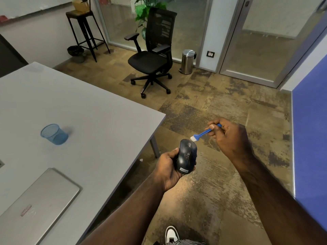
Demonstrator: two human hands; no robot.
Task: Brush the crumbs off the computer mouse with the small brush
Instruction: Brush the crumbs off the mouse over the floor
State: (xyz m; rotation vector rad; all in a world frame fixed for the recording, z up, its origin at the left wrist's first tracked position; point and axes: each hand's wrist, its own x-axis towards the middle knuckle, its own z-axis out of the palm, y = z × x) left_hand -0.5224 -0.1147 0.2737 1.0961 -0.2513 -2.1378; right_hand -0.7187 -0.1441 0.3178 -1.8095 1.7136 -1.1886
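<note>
A dark blue computer mouse point(187, 155) with pale crumbs along its middle is held in the air beyond the table's right edge. My left hand point(168, 169) grips it from the left and below. My right hand point(229, 137) pinches the blue handle of a small brush point(203, 133) between thumb and fingers. The brush's white bristles sit just above the mouse's far end, at or nearly at its surface.
A grey table point(88, 121) fills the left side, bearing a blue mesh cup point(54, 134) and a closed silver laptop point(37, 206). A black office chair point(152, 55), a steel bin point(188, 61) and a stool point(85, 27) stand farther off on the patterned carpet. A blue panel point(311, 138) lines the right.
</note>
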